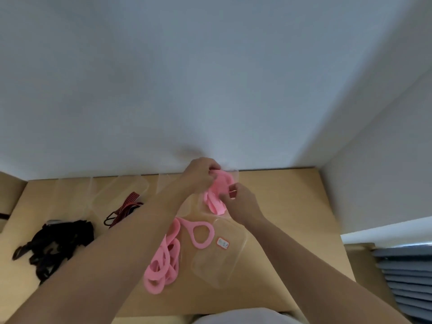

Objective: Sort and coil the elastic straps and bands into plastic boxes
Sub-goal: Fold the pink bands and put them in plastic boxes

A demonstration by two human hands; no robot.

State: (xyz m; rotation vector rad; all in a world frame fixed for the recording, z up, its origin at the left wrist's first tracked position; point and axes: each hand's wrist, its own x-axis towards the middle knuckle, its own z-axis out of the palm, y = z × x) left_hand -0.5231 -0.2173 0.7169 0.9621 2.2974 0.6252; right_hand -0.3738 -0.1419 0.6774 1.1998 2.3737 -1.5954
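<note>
While both hands work the pink band (pixel 219 185) over a clear box (pixel 236 177) at the table's far edge, I read it as light, limp and springy.

From the left: black straps (pixel 53 244), a red-and-black cord (pixel 124 208), loose pink bands (pixel 163 260) and an empty clear box (pixel 219 260) lie on the table (pixel 292 218). My left hand (pixel 201 174) pinches the band's top fold, my right hand (pixel 240 202) pinches its lower edge. I'd grip folds, not ends, lest it uncoil.

two hands (pixel 201 174), four clear boxes (pixel 219 251)
</note>
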